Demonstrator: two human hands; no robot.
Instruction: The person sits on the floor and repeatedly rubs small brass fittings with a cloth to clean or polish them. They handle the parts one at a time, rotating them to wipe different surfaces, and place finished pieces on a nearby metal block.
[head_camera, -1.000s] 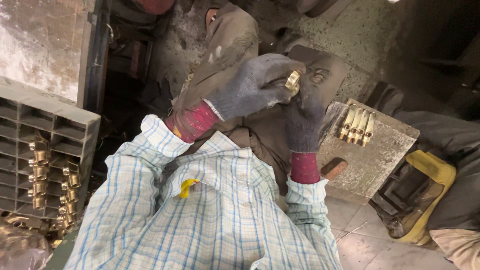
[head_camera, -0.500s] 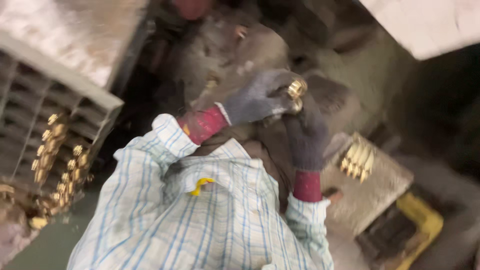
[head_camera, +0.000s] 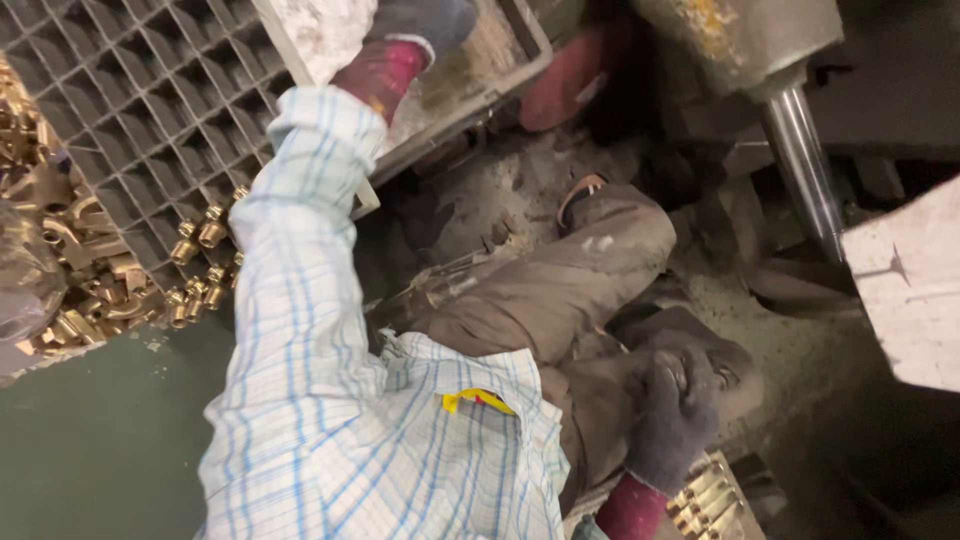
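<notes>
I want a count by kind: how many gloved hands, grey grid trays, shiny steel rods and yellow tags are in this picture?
Gloved hands: 2 (left hand, right hand)
Grey grid tray: 1
Shiny steel rod: 1
Yellow tag on the shirt: 1
Total: 5

Brass fittings (head_camera: 200, 232) sit in the grid tray (head_camera: 150, 110) at left, more fittings (head_camera: 705, 495) lie beside the right hand (head_camera: 675, 420) at lower right.

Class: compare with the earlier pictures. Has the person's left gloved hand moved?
Yes. The left hand in its grey glove has left the right gloved hand at the knee and stretched over to the grey gridded plastic tray.
</notes>
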